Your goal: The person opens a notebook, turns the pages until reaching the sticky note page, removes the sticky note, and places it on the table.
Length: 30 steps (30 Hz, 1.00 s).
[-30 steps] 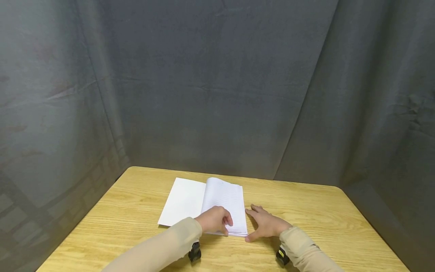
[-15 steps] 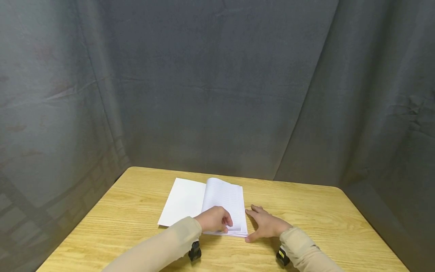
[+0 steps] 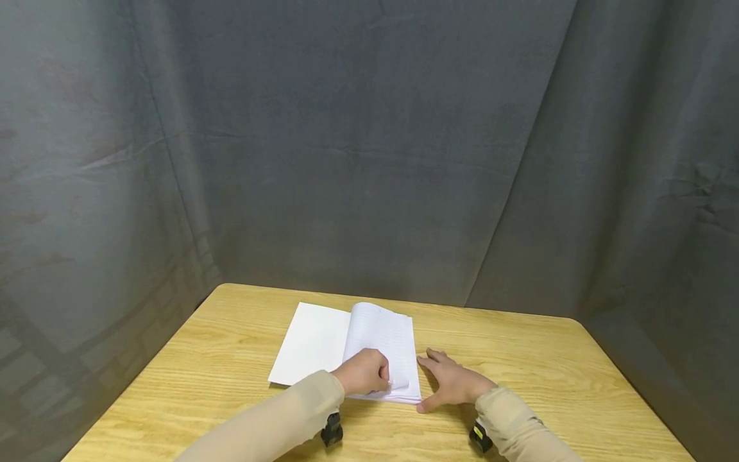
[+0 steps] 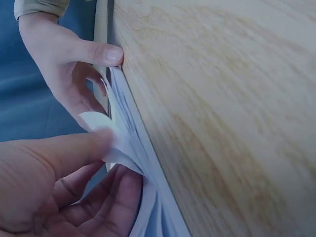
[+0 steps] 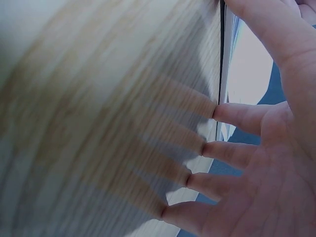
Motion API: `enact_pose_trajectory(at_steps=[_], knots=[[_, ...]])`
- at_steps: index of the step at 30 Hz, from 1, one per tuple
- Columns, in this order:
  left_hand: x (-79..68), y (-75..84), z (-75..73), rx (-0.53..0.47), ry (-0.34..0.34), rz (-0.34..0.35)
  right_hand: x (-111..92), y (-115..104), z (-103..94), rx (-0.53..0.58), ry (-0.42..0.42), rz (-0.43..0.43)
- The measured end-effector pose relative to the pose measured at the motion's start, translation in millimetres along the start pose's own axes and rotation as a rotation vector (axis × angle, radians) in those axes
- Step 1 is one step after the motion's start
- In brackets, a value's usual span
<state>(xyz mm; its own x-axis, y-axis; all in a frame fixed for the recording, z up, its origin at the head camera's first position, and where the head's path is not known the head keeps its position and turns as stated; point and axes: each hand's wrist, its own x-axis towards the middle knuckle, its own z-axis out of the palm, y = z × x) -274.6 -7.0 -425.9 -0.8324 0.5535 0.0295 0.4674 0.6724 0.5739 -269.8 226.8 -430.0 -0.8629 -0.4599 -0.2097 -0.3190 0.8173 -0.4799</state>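
A notebook [image 3: 314, 340] lies spread on the table, a blank white side at left and lined pages [image 3: 381, 330] bulging at right. My left hand [image 3: 365, 373] is over the near edge of the lined pages. In the left wrist view its thumb and curled fingers pinch a bent-up page corner [image 4: 96, 120], above the fanned sheet edges. My right hand [image 3: 453, 381] rests spread at the notebook's right side, thumb at the near right corner. In the right wrist view its fingertips [image 5: 215, 111] touch the tabletop.
The wooden table [image 3: 554, 372] extends around the notebook, with rounded far corners. Dark grey curtains [image 3: 346, 160] hang behind it and on both sides. A black wrist device [image 3: 331, 428] is strapped at the left sleeve, another wrist device [image 3: 480, 436] at the right.
The left fingers have drawn together and curled more tightly at the page corner, which has lifted and bent. The right hand and the notebook have stayed in place.
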Motion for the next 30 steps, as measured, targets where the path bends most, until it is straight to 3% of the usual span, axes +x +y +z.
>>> enact_pose_trajectory(at_steps=[5,12,17,30], knots=[[0.2,-1.6,1.2,-0.034,0.006,-0.045,-0.9,-0.8,0.0,-0.012,0.007,0.008],[0.8,-3.3,0.5,-0.045,-0.003,-0.013,-1.4,-2.5,-0.5,-0.007,0.003,0.008],[1.3,-2.3,-1.1,-0.019,-0.024,0.003,-1.5,-3.2,-1.2,-0.003,0.004,0.008],[0.7,-0.2,-2.5,0.037,-0.034,-0.033,-1.1,-2.9,-1.4,0.011,-0.003,0.002]])
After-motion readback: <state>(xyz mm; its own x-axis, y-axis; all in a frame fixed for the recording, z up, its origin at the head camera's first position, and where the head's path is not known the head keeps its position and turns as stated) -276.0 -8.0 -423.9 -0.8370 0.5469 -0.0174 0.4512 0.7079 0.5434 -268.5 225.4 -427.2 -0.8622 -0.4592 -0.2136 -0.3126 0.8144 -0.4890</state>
